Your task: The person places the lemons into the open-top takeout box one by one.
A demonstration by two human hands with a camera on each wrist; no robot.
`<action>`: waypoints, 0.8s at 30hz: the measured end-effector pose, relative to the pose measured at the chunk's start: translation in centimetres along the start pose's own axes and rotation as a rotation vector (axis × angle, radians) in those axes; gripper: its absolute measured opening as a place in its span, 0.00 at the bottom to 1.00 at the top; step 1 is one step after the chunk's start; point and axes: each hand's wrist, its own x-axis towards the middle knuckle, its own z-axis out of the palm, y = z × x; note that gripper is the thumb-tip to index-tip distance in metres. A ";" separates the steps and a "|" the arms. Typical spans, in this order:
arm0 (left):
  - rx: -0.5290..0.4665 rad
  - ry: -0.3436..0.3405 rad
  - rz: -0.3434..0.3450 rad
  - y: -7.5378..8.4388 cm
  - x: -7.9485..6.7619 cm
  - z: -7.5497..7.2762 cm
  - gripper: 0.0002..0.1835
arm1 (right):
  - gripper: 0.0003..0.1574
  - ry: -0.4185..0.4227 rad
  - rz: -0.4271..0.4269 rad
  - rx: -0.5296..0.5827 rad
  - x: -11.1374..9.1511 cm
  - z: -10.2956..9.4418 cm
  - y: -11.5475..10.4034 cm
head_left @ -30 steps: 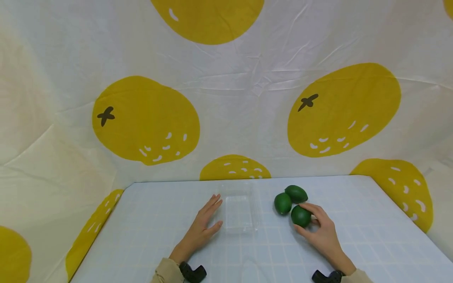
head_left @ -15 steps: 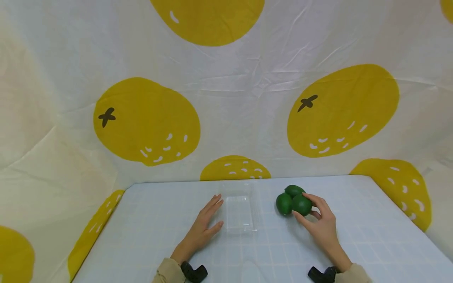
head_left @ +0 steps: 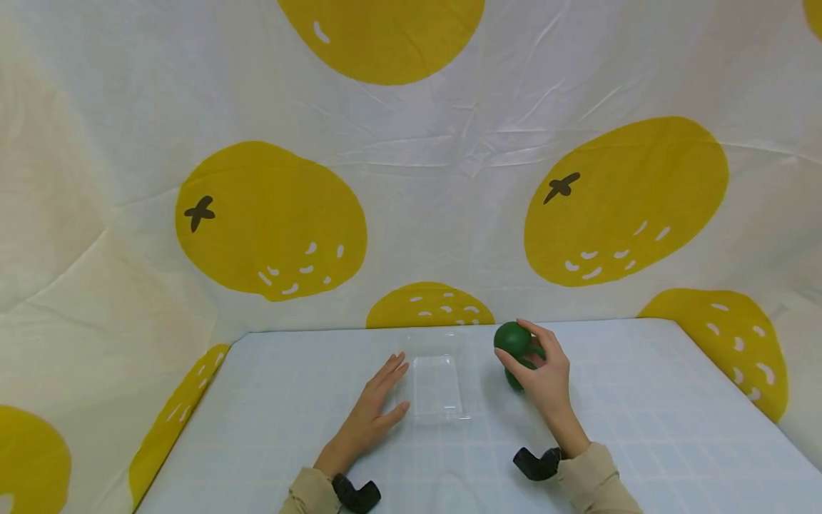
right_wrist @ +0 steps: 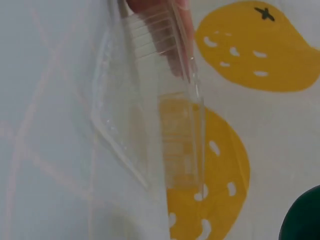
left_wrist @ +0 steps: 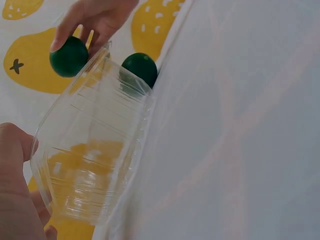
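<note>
My right hand (head_left: 547, 378) pinches a green lime (head_left: 511, 338) between thumb and fingers, raised off the table; part of this lime (right_wrist: 304, 220) shows in the right wrist view's lower corner. Under the hand, a second lime (head_left: 516, 379) sits on the table, partly covered by the thumb. Only a sliver of the third lime (head_left: 539, 352) appears between the fingers. A clear plastic container (head_left: 438, 389) stands left of the limes. Beside its left wall lies my left hand (head_left: 371, 412), fingers extended; in the left wrist view its thumb reaches the container's rim (left_wrist: 37, 135).
The table (head_left: 289, 385) has a pale checked cloth. Behind it hangs a white curtain (head_left: 443, 214) printed with yellow fruit. A black wrist device (head_left: 356, 494) is worn on the left wrist, another black device (head_left: 536, 464) on the right.
My right hand has lifted its lime from beside the other two and carried it up and left, towards the container. The left hand and the container have stayed in place.
</note>
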 end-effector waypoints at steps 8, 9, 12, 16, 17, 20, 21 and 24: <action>-0.021 -0.020 -0.038 0.3 0.0 -0.1 0.33 | 0.37 -0.034 0.046 0.061 0.7 2.9 -1.4; -0.019 -0.020 -0.037 0.3 0.1 -0.1 0.33 | 0.37 -0.044 0.052 0.068 0.8 3.3 -1.6; -0.006 -0.013 -0.023 0.4 0.1 -0.1 0.33 | 0.37 -0.072 0.068 0.088 1.1 4.4 -2.3; 0.003 -0.012 -0.022 0.3 0.1 0.0 0.33 | 0.36 -0.113 0.081 0.101 1.4 6.2 -3.3; -0.003 -0.017 -0.030 0.3 0.1 0.0 0.33 | 0.36 -0.123 0.086 0.101 1.5 6.7 -3.5; -0.017 -0.035 -0.058 0.3 0.1 -0.1 0.33 | 0.35 -0.158 0.122 0.082 1.7 8.2 -3.4; -0.020 -0.041 -0.066 0.3 0.1 -0.2 0.34 | 0.35 -0.169 0.137 0.073 1.8 8.7 -2.9; -0.030 -0.047 -0.073 0.4 0.1 -0.3 0.34 | 0.37 -0.205 0.189 0.035 1.8 10.3 -1.2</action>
